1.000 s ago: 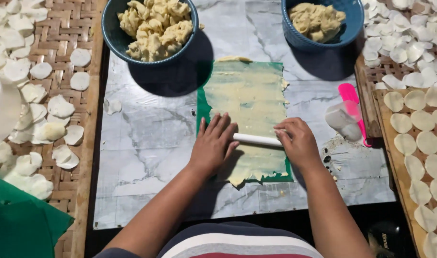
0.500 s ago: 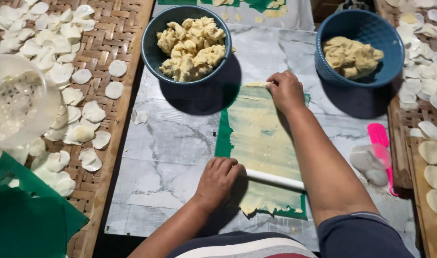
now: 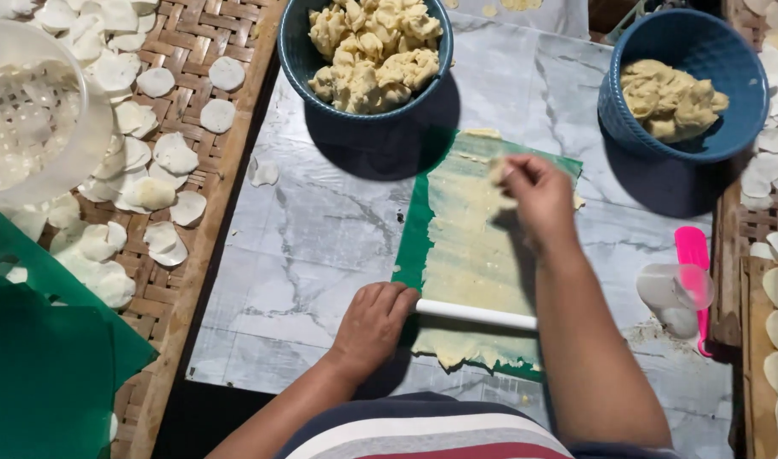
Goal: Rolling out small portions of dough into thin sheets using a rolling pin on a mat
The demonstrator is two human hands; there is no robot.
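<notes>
Left hand (image 3: pixel 374 321) palm-down, fingers curled over near end of white rolling pin (image 3: pixel 476 314), which lies across the thin dough sheet (image 3: pixel 467 255) on a green plastic sheet (image 3: pixel 413 246) in the middle of the marble board (image 3: pixel 312 246). Right hand (image 3: pixel 535 194) farther up, fingertips pinching a small dough bit (image 3: pixel 498 174) at the sheet's far end. Clear cup (image 3: pixel 674 289) and pink tool (image 3: pixel 693 255) on the right. Woven tray (image 3: pixel 227 34) with cut dough discs (image 3: pixel 151 191) on the left. Farthest: two blue bowls of dough lumps, one centre (image 3: pixel 297 51), one right (image 3: pixel 738 102).
</notes>
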